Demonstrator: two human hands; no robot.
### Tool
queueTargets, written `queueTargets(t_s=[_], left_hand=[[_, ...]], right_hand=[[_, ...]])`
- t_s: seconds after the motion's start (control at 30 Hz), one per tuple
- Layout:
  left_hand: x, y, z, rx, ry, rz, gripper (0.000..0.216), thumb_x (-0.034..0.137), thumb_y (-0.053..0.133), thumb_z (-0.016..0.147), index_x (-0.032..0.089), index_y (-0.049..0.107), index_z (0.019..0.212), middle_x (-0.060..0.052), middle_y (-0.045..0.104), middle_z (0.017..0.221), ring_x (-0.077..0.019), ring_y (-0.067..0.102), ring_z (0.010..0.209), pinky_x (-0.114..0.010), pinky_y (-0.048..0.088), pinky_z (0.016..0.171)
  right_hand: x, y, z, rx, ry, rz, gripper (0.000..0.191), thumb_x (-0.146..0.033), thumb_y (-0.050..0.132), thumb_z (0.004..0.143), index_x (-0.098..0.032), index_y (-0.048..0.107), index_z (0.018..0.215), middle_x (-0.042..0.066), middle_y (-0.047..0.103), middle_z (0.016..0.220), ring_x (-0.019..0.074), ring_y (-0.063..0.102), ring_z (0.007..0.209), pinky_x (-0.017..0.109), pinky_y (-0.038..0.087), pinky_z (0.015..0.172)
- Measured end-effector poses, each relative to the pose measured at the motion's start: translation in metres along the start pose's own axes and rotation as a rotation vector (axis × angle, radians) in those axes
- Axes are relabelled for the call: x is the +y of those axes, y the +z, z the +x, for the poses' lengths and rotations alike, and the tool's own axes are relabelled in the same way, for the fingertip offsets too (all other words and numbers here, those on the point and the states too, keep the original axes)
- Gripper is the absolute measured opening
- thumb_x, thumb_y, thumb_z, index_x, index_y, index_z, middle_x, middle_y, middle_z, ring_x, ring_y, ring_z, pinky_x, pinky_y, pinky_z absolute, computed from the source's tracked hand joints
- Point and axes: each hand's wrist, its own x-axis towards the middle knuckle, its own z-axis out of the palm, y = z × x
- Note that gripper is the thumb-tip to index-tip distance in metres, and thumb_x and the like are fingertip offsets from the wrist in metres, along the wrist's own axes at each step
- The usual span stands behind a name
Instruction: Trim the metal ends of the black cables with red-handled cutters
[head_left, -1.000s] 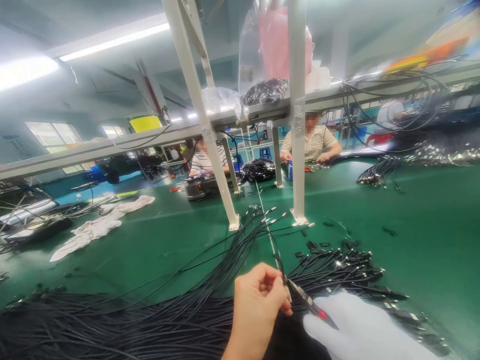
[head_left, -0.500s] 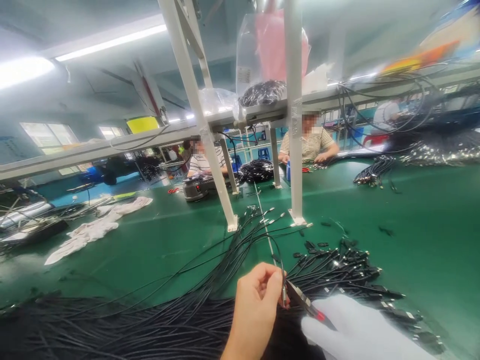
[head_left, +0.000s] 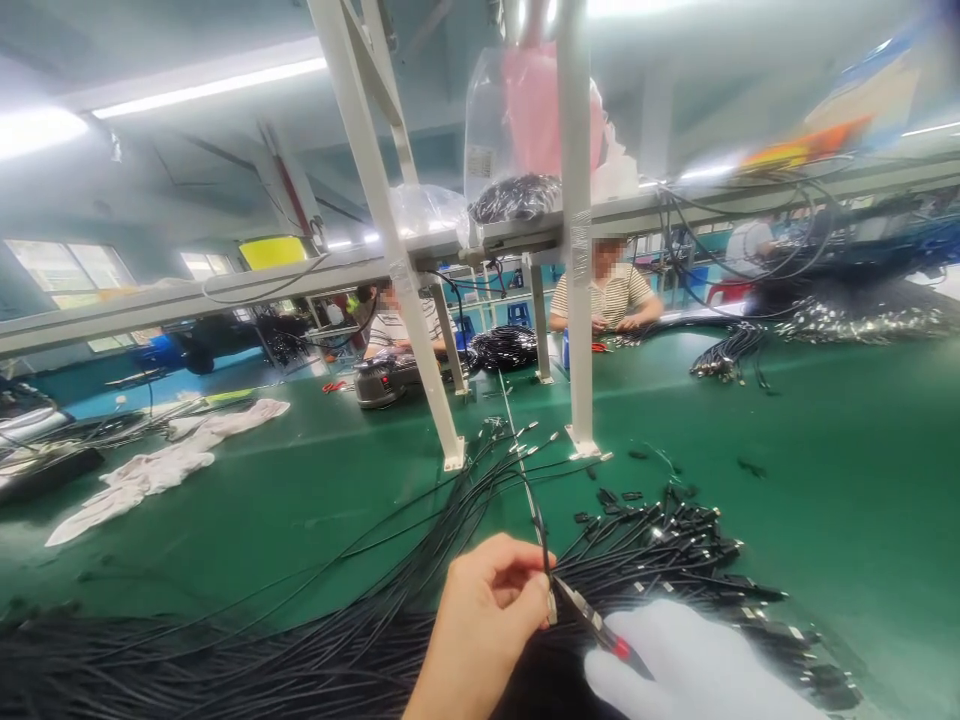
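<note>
Bare, my left hand (head_left: 487, 615) pinches a black cable (head_left: 544, 540) close to its end, where a small light metal connector (head_left: 553, 606) shows below the fingertips. My right hand (head_left: 675, 655), in a white glove, is closed around pliers or cutters (head_left: 596, 618) with a red band on the handle. Their jaw tips lie right beside the cable near my left fingertips; whether they touch it I cannot tell. To the right lies a bunch of black cables (head_left: 667, 545) with metal-tipped ends. A larger heap of black cables (head_left: 247, 660) spreads across the front left.
A white metal shelf frame (head_left: 581, 350) stands on the green table (head_left: 360, 470), with bags and cable coils above. Two people (head_left: 611, 295) sit across the table. A white cloth (head_left: 172, 460) lies left. Small black pieces (head_left: 607, 495) are scattered beyond the right-hand cables.
Both hands, with the cable and the tool, appear slightly lower and further left. The whole view has shifted a little too. The grips stay the same.
</note>
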Motion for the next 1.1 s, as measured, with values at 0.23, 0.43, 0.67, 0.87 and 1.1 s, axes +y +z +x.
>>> queueTargets(t_s=[0.23,0.43,0.67,0.87,1.1], left_hand=[[0.003,0.003,-0.001,0.054,-0.023,0.014,0.012,0.015,0.066,0.068,0.013,0.072,0.078,0.001,0.06,0.063,-0.0107,0.056,0.051,-0.023,0.046,0.052],[0.006,0.001,-0.001,-0.002,0.01,-0.026,0.01,0.018,0.065,0.07,0.013,0.073,0.074,0.001,0.058,0.07,-0.0096,0.058,0.051,-0.024,0.049,0.055],[0.005,0.0,-0.001,0.001,-0.017,-0.011,0.011,0.017,0.065,0.07,0.012,0.071,0.078,0.002,0.059,0.061,-0.0106,0.056,0.051,-0.024,0.047,0.055],[0.007,0.004,-0.001,0.05,-0.025,-0.029,0.01,0.013,0.06,0.063,0.013,0.068,0.069,0.003,0.058,0.057,-0.0082,0.05,0.048,-0.021,0.04,0.05],[0.007,0.009,-0.003,0.02,-0.084,-0.334,0.008,0.01,0.059,0.056,0.014,0.065,0.059,0.003,0.059,0.058,-0.0057,0.045,0.046,-0.02,0.035,0.049]], right_hand=[[0.0,0.008,0.0,0.064,-0.004,0.05,0.031,-0.04,0.049,0.084,-0.022,0.053,0.059,0.001,0.058,0.059,0.0143,0.048,0.055,0.026,0.03,0.058],[0.002,0.005,-0.001,0.078,-0.014,0.061,0.031,-0.04,0.049,0.086,-0.022,0.055,0.06,0.0,0.059,0.059,0.0139,0.05,0.054,0.025,0.032,0.058],[0.001,0.006,-0.004,0.086,0.0,0.038,0.031,-0.039,0.049,0.085,-0.022,0.055,0.061,0.0,0.06,0.062,0.0138,0.05,0.055,0.025,0.032,0.059],[0.008,0.003,-0.004,-0.017,-0.017,0.165,0.03,-0.041,0.046,0.084,-0.021,0.055,0.064,0.001,0.062,0.066,0.0145,0.052,0.061,0.026,0.034,0.06],[0.031,0.008,0.014,-0.278,-0.087,0.506,0.024,-0.042,0.059,0.075,-0.02,0.06,0.064,-0.001,0.057,0.059,0.0111,0.047,0.054,0.022,0.03,0.049]])
